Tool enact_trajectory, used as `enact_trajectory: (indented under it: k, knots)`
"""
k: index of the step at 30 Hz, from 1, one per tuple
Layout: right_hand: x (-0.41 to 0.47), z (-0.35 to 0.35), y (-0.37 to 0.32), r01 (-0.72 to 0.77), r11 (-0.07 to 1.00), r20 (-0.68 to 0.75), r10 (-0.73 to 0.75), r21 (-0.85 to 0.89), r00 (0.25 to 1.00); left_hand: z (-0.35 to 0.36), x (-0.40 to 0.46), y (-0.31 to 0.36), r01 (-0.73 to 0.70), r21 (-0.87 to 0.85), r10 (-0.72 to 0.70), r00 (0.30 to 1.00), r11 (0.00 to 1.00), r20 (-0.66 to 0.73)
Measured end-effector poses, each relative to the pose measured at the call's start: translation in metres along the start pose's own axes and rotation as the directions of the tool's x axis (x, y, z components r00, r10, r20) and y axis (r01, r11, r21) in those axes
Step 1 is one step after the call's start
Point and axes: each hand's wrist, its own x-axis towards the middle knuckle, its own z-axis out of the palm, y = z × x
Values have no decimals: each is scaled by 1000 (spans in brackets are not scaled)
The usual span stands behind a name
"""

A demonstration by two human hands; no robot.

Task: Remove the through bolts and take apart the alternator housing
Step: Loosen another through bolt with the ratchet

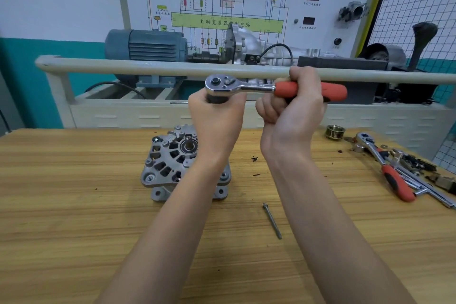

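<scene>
Farthest left on the wooden surface [61, 205] we see the alternator housing [170, 163], standing with its vented end face and central bearing turned up toward us, partly hidden behind our left forearm. Above it, raised well clear of the surface, our left hand [217, 118] has its grip curled around a dark socket [216, 99] (only a sliver of it shows between the fingers) fitted under the chrome head of the ratchet wrench [259, 86]. The wrench lies level, its head to the left and its red handle to the right. Our right hand [296, 108] has its grip wrapped around that red handle, thumb on the near side.

Below the right forearm, one through bolt [272, 221] lies loose on the surface, head away from us, well apart from the housing. Farther right, near the back edge, sits a brass-coloured grooved pulley [335, 132]. At the far right a second ratchet [385, 165] with a red handle lies among chrome extension bars [429, 191] and small dark parts we cannot identify. Behind the surface a pale rail [123, 66] crosses in front of a blue electric motor [148, 44].
</scene>
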Motion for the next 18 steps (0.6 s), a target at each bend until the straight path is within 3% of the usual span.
enact_trajectory:
  k: [2, 3, 4, 6, 8, 9, 11, 13, 16, 18]
  knots:
    - [5, -1, -6, -70, 997, 45, 71, -39, 996, -6, 3, 2, 5, 15, -7, 996, 1000, 91]
    - [9, -3, -10, -125, 990, 81, 129, -63, 988, -12, 6, 3, -16, 37, 8, 979, 999, 204]
    - [14, -6, -15, -188, 978, 125, 198, -86, 972, -18, 9, 4, -49, 64, 24, 939, 997, 344]
    - [25, -14, -23, -318, 939, 230, 342, -134, 911, -29, 14, 7, -107, 126, 9, 795, 986, 607]
    - [31, -20, -29, -399, 900, 309, 435, -176, 846, -32, 12, 11, -124, 189, -57, 677, 974, 734]
    - [33, -21, -30, -414, 891, 329, 455, -188, 828, -31, 10, 12, -123, 210, -76, 666, 970, 742]
    - [34, -22, -31, -415, 893, 321, 450, -173, 833, -26, 8, 13, -133, 215, -61, 702, 968, 710]
    - [32, -19, -28, -370, 923, 227, 384, -101, 895, -18, 5, 11, -123, 178, -16, 780, 976, 625]
    - [20, -11, -17, -193, 981, 32, 193, -20, 981, -6, 2, 5, -48, 99, 16, 952, 994, 304]
    - [11, -5, -10, -79, 997, -25, 78, -17, 997, -1, -1, 2, -33, 55, 26, 991, 998, 134]
